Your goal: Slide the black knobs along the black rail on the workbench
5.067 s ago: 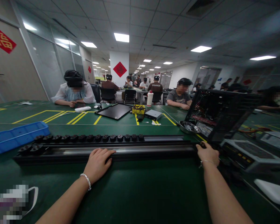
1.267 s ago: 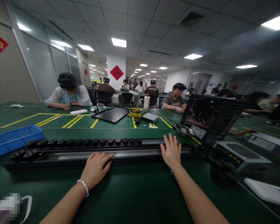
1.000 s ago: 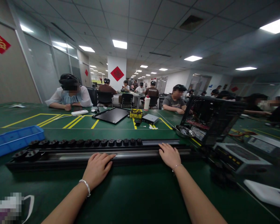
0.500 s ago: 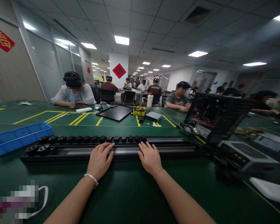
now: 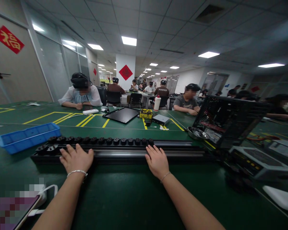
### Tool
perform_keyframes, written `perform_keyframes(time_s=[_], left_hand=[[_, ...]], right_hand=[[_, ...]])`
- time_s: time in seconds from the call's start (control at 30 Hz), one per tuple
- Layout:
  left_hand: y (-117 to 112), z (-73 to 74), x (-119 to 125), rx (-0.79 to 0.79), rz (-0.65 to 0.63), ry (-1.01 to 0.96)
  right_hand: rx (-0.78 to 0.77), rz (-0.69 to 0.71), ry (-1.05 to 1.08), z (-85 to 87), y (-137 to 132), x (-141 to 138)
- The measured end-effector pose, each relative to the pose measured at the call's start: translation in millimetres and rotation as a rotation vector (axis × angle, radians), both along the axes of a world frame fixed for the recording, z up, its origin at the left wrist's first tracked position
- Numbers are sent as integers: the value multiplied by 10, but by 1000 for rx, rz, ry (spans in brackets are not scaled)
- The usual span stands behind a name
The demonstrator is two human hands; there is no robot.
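At left, blue bin (image 5: 30,136) just beside the rails. Along far rail (image 5: 174,143), a row of black pieces (image 5: 101,141) from the left to right of the middle, then a bare stretch. On near rail (image 5: 120,154), two black pieces (image 5: 52,149) at the left end, bare metal rightward where uncovered; judging by fill, far rail mostly done, near rail barely begun. Left hand (image 5: 77,159) palm down over near rail, just right of the pair; widely spread fingers, nothing visibly held, underside hidden. Right hand (image 5: 158,163) flat over near rail, right of the middle; straight, slightly parted fingers, no grasp visible, anything under the palm impossible to tell
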State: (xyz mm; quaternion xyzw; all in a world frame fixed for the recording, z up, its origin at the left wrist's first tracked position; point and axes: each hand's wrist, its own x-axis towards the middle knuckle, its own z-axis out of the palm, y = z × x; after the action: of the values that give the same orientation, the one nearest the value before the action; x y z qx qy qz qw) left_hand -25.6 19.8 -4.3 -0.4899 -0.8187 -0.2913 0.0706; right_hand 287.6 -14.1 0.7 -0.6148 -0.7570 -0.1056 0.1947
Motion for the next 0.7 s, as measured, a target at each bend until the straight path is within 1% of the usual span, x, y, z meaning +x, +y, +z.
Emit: perform_keyframes(time_s=[0.1,0.23,0.3,0.4,0.43,0.47,0.57,0.7], left_hand=[[15,8,-68,-41,8,-58],[-5,49,-153,-80,-18,-78],[-12,58,-212,-75,-6,-90],[1,53,-314,-46,66,-124],[9,50,-341,-58,75,-155],[15,48,-362,-78,49,-178],[18,53,-381,-85,43,-193],[6,75,-378,-76,91,-208]], right_hand=[[3,1,1,-4,-1,1],[10,5,7,-7,3,-3],[8,4,5,-7,6,-5],[12,4,3,-9,10,-6],[14,4,4,-10,10,-5],[15,5,5,-11,11,-4],[19,5,7,-19,12,3],[20,3,8,-34,19,11]])
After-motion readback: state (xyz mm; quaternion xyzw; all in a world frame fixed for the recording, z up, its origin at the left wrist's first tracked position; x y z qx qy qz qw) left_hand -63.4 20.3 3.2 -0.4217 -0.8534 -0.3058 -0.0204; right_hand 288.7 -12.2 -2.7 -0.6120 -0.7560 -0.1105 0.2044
